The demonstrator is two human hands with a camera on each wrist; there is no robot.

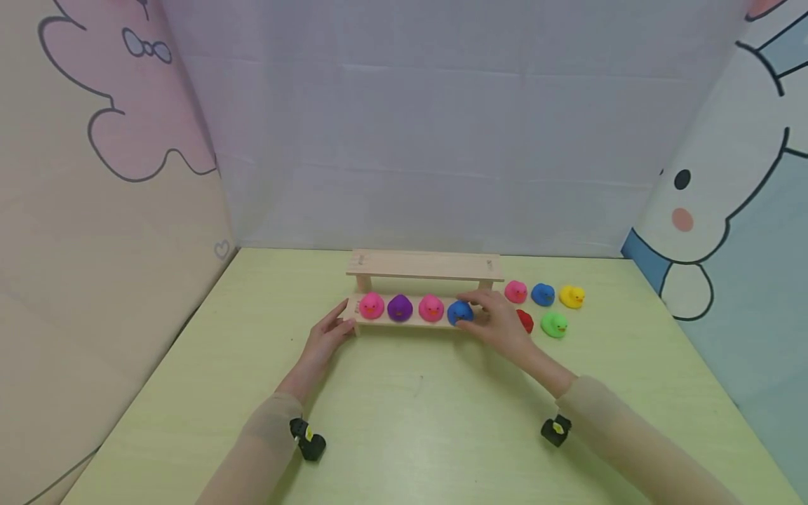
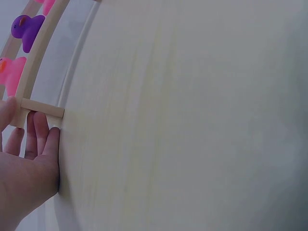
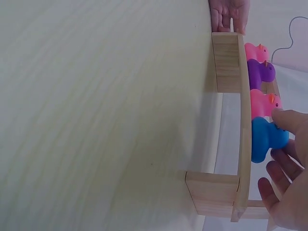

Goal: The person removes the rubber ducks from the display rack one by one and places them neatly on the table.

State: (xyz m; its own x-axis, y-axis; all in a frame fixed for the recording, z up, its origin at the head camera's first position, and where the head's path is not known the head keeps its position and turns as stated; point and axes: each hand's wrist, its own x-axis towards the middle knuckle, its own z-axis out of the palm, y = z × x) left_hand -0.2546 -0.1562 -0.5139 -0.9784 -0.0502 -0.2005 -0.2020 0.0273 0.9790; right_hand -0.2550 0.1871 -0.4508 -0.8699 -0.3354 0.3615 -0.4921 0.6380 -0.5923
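Note:
A small two-tier wooden shelf (image 1: 424, 264) stands on the table, its lower board carrying a row of rubber ducks. From the left come a pink duck (image 1: 371, 306), a purple duck (image 1: 400, 308), another pink duck (image 1: 431, 308) and a blue duck (image 1: 459, 313). My right hand (image 1: 499, 324) pinches that blue duck (image 3: 262, 139) between thumb and fingers at the row's right end; it sits upright on the board. At the shelf's left end, my left hand (image 1: 325, 342) holds the lower board (image 2: 41, 62), thumb at its edge and fingers by the end leg (image 2: 43, 107).
Right of the shelf, more ducks lie on the table: pink (image 1: 515, 292), blue (image 1: 543, 294), yellow (image 1: 571, 297), green (image 1: 554, 325) and a red duck (image 1: 525, 321) partly behind my right hand. A pale curtain (image 1: 416, 140) hangs behind the table (image 1: 404, 421).

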